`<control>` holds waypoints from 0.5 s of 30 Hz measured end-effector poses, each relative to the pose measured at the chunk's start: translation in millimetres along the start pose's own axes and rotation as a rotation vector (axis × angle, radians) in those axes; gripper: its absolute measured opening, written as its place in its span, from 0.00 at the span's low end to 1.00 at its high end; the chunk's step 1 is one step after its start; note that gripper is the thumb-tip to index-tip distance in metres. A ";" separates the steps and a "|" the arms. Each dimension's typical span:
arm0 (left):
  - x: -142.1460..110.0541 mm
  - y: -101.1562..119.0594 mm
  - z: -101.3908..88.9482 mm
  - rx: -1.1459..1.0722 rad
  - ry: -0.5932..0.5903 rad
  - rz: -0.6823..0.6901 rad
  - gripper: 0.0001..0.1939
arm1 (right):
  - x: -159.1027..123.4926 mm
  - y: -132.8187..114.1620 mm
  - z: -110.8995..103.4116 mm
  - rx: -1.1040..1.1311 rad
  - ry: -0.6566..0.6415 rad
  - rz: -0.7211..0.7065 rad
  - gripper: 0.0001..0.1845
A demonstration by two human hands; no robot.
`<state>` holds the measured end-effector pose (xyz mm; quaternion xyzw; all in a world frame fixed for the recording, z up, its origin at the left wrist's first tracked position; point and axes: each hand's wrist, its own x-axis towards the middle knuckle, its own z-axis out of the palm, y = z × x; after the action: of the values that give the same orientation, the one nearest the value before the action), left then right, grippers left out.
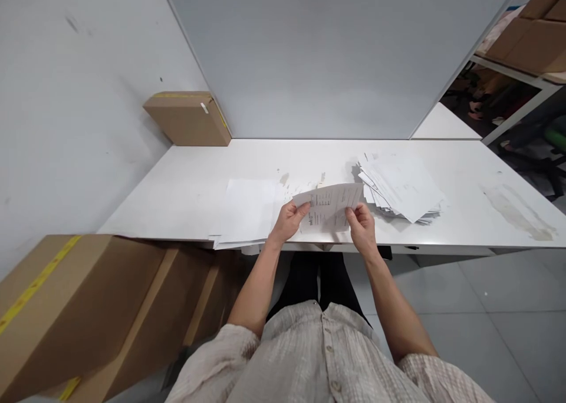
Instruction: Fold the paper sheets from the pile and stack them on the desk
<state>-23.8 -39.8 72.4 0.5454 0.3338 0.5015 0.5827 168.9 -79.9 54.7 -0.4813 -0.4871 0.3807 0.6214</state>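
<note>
Between my two hands is a printed sheet of paper point(329, 207), held up a little above the front of the white table point(194, 179) and slightly bowed. My left hand point(289, 219) pinches its left edge, thumb on top. At the right edge, my right hand point(361, 226) grips it the same way. A pile of white sheets point(247, 211) lies to the left of my left hand, its near end reaching over the table's front edge. To the right of my right hand is a messier, thicker stack of papers point(402, 185), its sheets fanned at odd angles.
A cardboard box point(190, 119) sits at the table's back left corner. Larger cardboard boxes point(79, 309) stand on the floor at my left. A grey panel point(300, 55) rises behind the table. Shelving with more boxes point(526, 43) is at the far right.
</note>
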 end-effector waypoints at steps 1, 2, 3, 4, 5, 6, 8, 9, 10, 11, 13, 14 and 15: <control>-0.3 0.7 0.6 0.001 0.001 0.006 0.19 | -0.7 0.6 -0.3 -0.017 0.011 -0.009 0.09; -0.6 2.5 1.6 -0.001 0.002 0.011 0.19 | -1.2 0.6 -0.8 -0.030 0.019 -0.017 0.10; -0.9 5.0 2.8 -0.004 0.001 0.014 0.19 | -1.3 0.3 -1.3 -0.035 0.026 -0.025 0.10; -1.1 7.9 4.3 -0.006 -0.002 0.018 0.19 | -1.1 -0.1 -1.7 -0.032 0.031 -0.035 0.10; -1.3 11.0 5.9 -0.007 -0.005 0.023 0.19 | -0.6 -0.5 -2.0 -0.023 0.037 -0.044 0.10; -1.5 14.0 7.6 -0.009 -0.007 0.030 0.18 | 0.3 -0.9 -2.2 -0.011 0.045 -0.056 0.10; -1.5 19.5 10.4 -0.013 0.000 0.040 0.17 | 2.8 -2.0 -2.4 0.006 0.069 -0.092 0.09; -1.4 21.3 11.3 -0.013 0.007 0.038 0.17 | 4.2 -2.4 -2.4 0.012 0.079 -0.112 0.09; -1.1 22.3 11.8 -0.011 0.012 0.029 0.16 | 5.4 -2.6 -2.3 0.015 0.086 -0.129 0.09; -0.6 22.2 11.8 -0.007 0.018 0.016 0.16 | 6.5 -2.2 -2.3 0.016 0.086 -0.139 0.09; 0.3 18.5 10.6 -0.004 0.018 -0.012 0.15 | 7.6 0.4 -2.2 0.006 0.068 -0.129 0.10; 0.9 15.3 9.6 -0.008 0.015 -0.025 0.15 | 7.7 2.6 -2.1 -0.007 0.055 -0.113 0.10; 1.4 11.6 8.6 -0.014 0.010 -0.034 0.16 | 7.5 5.1 -2.1 -0.021 0.044 -0.096 0.11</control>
<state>-17.9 -42.2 85.5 0.5330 0.3423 0.4966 0.5935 172.7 -72.0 51.4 -0.4721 -0.4998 0.3348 0.6444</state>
